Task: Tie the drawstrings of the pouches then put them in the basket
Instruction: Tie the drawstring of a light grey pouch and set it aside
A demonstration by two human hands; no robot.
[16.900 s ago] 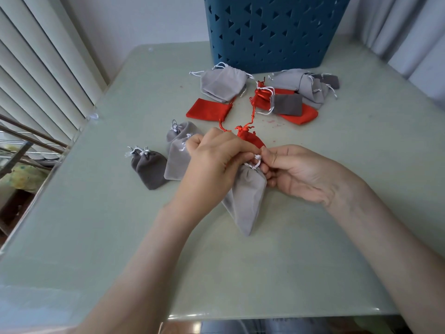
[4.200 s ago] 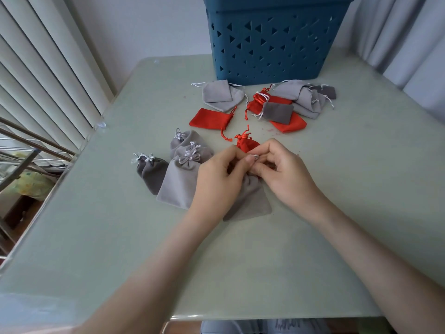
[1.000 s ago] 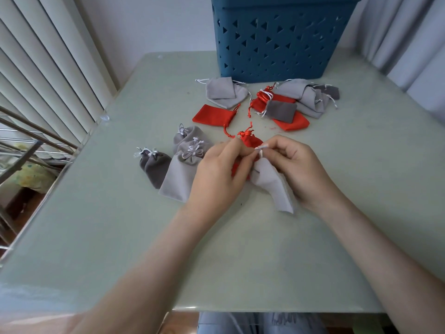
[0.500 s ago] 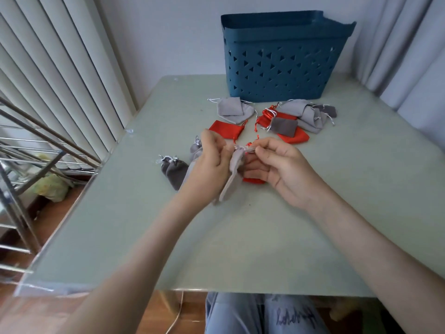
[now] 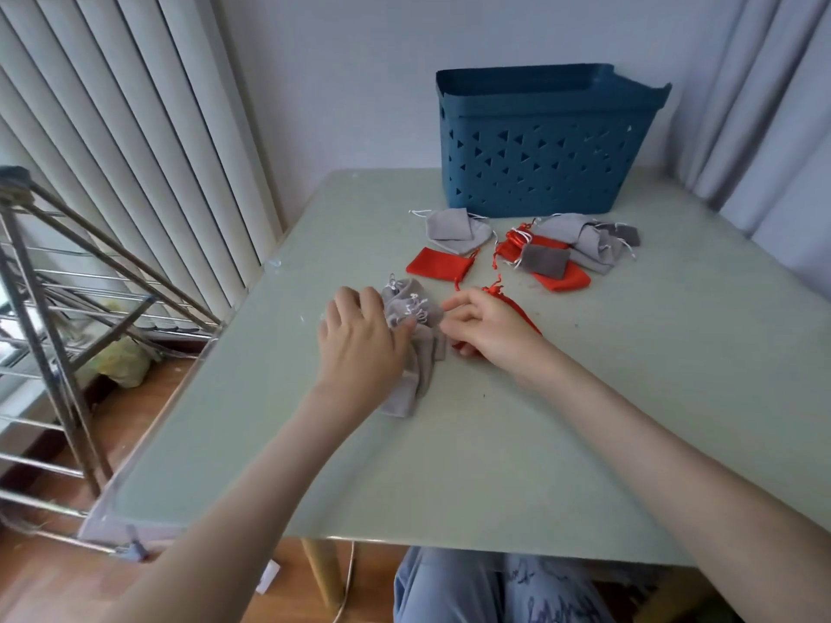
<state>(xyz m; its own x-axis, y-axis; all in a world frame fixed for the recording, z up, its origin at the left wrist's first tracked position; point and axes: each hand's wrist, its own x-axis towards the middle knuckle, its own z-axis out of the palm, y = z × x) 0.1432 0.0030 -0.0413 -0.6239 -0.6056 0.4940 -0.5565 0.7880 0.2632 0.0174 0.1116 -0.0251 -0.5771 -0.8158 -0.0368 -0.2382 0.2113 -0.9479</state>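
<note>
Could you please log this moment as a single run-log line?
left hand: rests on grey pouches | right hand: over red pouch, grip unclear | basket: far side of table, untouched | other pouches: lying before basket

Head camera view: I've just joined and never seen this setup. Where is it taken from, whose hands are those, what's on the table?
No machine here: a person works with bare hands. One wide camera on their head looks forward and down, so both arms enter from the bottom. The left hand rests on a bunch of grey pouches on the pale green table. The right hand lies over a red pouch; whether it grips it is unclear. Further back, more grey and red pouches lie before the blue basket, its contents hidden. A metal rack stands left of the table.
</note>
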